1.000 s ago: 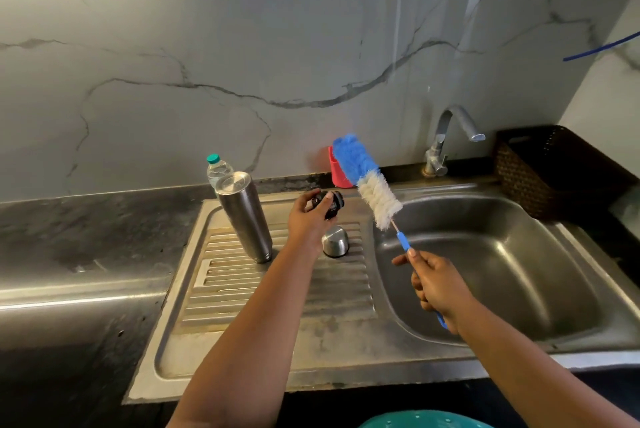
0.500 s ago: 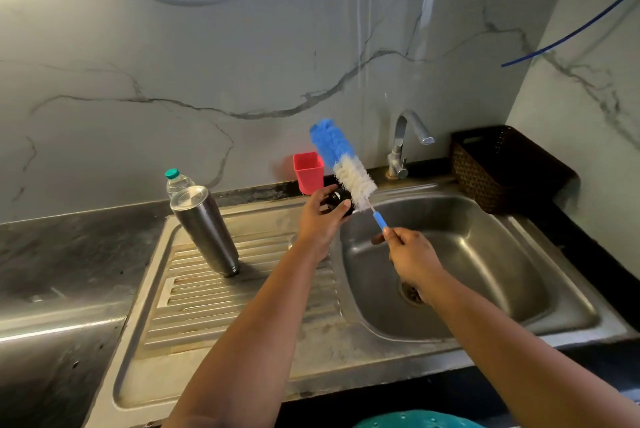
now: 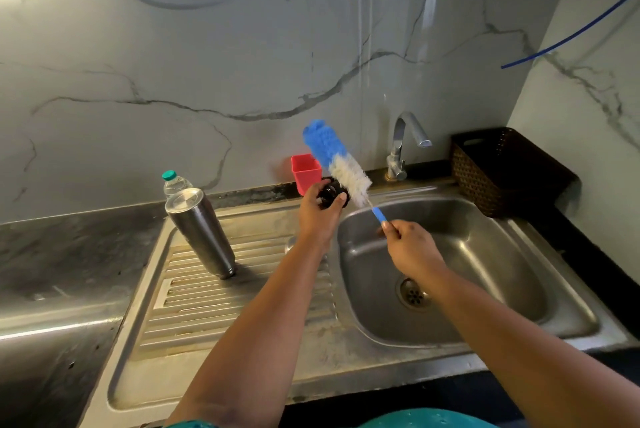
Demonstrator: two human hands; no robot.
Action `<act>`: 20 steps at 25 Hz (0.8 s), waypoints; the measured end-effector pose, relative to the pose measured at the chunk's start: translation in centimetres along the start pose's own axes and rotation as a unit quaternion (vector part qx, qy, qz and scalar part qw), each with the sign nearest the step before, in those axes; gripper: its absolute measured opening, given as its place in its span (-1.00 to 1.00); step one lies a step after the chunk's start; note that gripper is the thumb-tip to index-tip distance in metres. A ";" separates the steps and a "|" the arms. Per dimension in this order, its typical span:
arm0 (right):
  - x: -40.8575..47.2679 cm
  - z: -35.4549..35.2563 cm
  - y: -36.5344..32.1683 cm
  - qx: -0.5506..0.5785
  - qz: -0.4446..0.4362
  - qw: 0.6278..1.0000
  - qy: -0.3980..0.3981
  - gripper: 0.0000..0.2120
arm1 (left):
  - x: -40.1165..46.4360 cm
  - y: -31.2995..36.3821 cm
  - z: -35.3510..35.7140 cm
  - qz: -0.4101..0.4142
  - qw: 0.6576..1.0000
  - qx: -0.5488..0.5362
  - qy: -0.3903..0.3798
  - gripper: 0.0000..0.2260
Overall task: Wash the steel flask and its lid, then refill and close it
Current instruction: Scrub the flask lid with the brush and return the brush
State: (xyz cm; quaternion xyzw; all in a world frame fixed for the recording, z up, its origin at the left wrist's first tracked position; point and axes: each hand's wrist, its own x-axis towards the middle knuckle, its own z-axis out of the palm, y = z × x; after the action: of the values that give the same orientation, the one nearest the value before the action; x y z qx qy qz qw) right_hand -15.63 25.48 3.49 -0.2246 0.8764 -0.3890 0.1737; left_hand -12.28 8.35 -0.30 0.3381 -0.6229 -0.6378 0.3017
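The steel flask point(image 3: 199, 230) stands upside down on the ribbed drainboard point(image 3: 194, 303), left of my arms. My left hand point(image 3: 320, 216) grips the flask's black lid point(image 3: 330, 192) at the left rim of the sink basin point(image 3: 485, 265). My right hand point(image 3: 410, 249) holds the thin blue handle of a bottle brush point(image 3: 341, 166). The brush's blue and white head slants up and to the left, and its white bristles touch the lid. A small steel cap point(image 3: 289, 247) on the drainboard is mostly hidden behind my left wrist.
A clear plastic bottle with a green cap point(image 3: 173, 181) stands behind the flask. A red cup point(image 3: 304, 173) sits against the marble wall. The tap point(image 3: 403, 145) rises behind the basin, its spout dry. A dark woven basket point(image 3: 498, 171) occupies the right corner.
My left hand has carried the lid rightwards from above the drainboard to the basin's edge. The brush has come in against the lid. The steel cap is now hidden by my wrist.
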 end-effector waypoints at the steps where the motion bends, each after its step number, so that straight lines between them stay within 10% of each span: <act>1: 0.1 -0.1 0.1 -0.005 -0.007 1.000 -0.004 -0.73 | 0.3 0.0 -0.3 0.008 1.000 0.007 0.013 -0.61; 8: -2.5 0.0 3.0 -0.044 -0.026 0.999 0.012 -0.72 | 1.3 1.8 -1.3 -0.014 0.996 -0.091 -0.001 -0.70; 13: 0.2 -1.4 1.9 -0.019 -0.031 0.999 0.022 -0.73 | 0.9 0.9 -0.2 0.063 0.994 0.079 -0.045 -0.60; 20: -2.2 -0.5 4.7 -0.049 -0.036 0.998 0.029 -0.70 | 1.6 1.5 0.4 -0.055 0.989 -0.138 -0.002 -0.71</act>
State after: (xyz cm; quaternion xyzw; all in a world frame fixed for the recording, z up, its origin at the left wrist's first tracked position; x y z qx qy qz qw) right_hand -15.29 29.75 0.51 -0.2530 0.8905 -0.3576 0.1229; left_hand -13.62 7.28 1.06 0.3257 -0.5100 -0.7338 0.3087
